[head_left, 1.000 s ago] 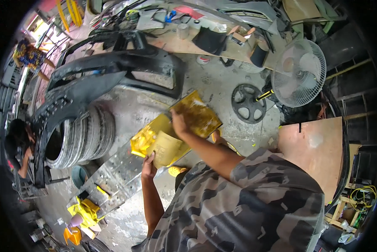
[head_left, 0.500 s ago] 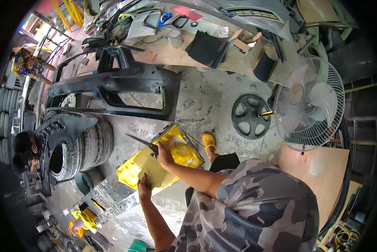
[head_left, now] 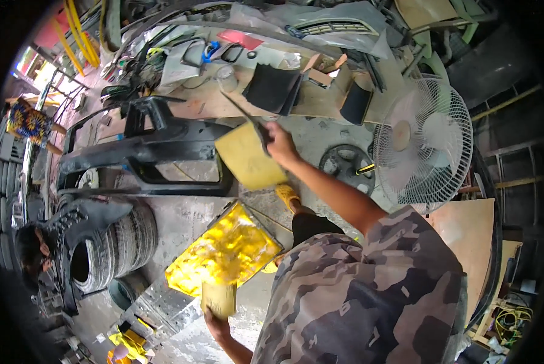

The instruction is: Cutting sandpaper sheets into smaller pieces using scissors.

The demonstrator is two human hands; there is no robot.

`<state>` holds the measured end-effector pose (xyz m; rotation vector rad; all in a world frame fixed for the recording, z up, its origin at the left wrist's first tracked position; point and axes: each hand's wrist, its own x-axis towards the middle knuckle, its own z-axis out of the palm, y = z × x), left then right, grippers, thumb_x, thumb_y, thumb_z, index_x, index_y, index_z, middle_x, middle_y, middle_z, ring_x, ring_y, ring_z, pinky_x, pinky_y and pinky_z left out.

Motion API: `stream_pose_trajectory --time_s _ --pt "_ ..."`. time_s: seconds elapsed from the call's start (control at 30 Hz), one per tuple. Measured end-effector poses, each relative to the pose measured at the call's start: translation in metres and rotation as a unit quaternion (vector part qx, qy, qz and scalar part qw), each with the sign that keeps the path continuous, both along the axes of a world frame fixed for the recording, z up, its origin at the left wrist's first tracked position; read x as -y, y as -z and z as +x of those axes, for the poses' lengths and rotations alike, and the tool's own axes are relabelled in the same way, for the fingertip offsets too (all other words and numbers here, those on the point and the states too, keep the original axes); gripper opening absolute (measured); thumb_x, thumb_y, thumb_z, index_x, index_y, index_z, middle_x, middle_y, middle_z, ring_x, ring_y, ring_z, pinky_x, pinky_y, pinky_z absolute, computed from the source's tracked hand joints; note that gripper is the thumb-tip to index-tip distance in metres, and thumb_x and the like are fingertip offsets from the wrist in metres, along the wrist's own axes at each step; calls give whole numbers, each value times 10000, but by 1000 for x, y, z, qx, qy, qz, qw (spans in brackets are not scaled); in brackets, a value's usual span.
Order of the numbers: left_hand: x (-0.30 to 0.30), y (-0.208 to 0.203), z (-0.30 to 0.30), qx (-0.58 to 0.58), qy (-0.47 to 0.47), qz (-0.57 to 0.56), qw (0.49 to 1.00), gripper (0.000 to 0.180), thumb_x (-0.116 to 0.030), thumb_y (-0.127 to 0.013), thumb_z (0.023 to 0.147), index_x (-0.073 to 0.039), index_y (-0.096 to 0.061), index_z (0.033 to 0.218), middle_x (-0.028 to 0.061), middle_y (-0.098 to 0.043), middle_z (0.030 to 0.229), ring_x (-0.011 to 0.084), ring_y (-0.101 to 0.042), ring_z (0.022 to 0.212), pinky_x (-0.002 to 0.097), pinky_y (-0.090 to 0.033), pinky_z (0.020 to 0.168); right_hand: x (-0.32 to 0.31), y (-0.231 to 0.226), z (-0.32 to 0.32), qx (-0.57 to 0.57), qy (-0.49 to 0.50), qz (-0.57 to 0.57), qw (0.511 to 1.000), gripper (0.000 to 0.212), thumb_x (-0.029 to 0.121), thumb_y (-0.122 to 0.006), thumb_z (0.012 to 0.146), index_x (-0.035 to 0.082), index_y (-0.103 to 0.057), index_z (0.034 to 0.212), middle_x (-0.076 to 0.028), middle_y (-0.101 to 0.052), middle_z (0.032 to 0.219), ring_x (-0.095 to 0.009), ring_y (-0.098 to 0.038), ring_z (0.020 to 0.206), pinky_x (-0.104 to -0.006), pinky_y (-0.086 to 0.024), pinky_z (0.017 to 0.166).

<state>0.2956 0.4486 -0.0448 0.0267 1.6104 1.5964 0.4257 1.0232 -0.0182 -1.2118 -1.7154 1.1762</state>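
Note:
My right hand point(head_left: 281, 145) is raised toward the bench, closed on a yellowish sheet of sandpaper point(head_left: 249, 159) and a long dark blade point(head_left: 240, 109) that sticks out past the fingers. Whether the blade belongs to a knife or scissors I cannot tell. Lower down, my left hand point(head_left: 216, 324) grips a smaller piece of sandpaper point(head_left: 219, 298) by its lower edge, printed side up. That piece overlaps the near edge of a shiny yellow plastic-covered board point(head_left: 223, 242), which lies below both hands.
A black car bumper point(head_left: 181, 136) and stacked tires point(head_left: 126, 242) stand at left. Dark sheets point(head_left: 273, 89) and a can point(head_left: 226, 79) lie on the wooden bench point(head_left: 314, 100). A fan point(head_left: 426, 139) on a round base point(head_left: 346, 170) stands at right. People are at far left.
My hands have moved apart. The right one went up and away with the larger sheet and the blade; the left came nearer with the smaller piece. The view has shifted slightly.

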Motion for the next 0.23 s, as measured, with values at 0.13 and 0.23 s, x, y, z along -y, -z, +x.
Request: stream_pose_trajectory --time_s 0.13,0.23 --pt "33 -14 46 91 -165 1 982 559 -326 -444 941 8 -326 1373 175 -416 1360 300 -465 1204 484 -396 983 -141 6 3 113 63 141 981 383 -22 -557 750 103 -532 1112 -168 -646 848 -341 -633 804 -393 -483 664" --pt "-23 -70 83 139 -5 67 988 717 -488 -450 913 -104 -193 1461 113 -251 1494 285 -259 1364 439 -171 1138 -239 44 -3 157 63 115 979 365 88 -575 779 157 -519 1133 -216 -634 932 -404 -604 891 -484 -475 753"
